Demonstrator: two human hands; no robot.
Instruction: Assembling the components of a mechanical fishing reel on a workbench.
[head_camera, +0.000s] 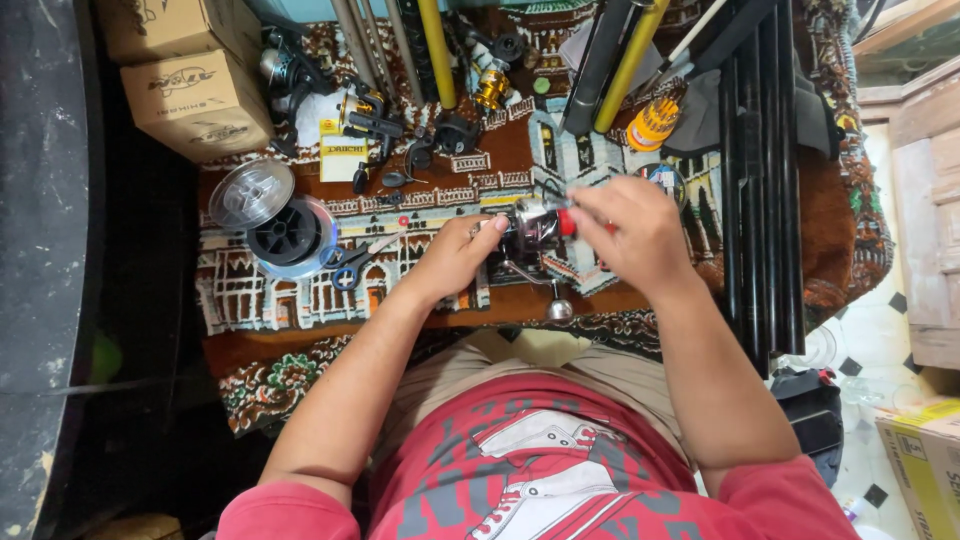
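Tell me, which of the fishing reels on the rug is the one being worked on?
The silver-and-black reel with the red part, held between the left hand and right hand. The gold reel and black reels lie untouched farther back.

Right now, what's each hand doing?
Left hand: closed, gripping the fishing reel.
Right hand: fingers pinched on the reel's red front end.

Scissors (352, 262) lie on the rug (420, 215), right of the spools (270, 215).
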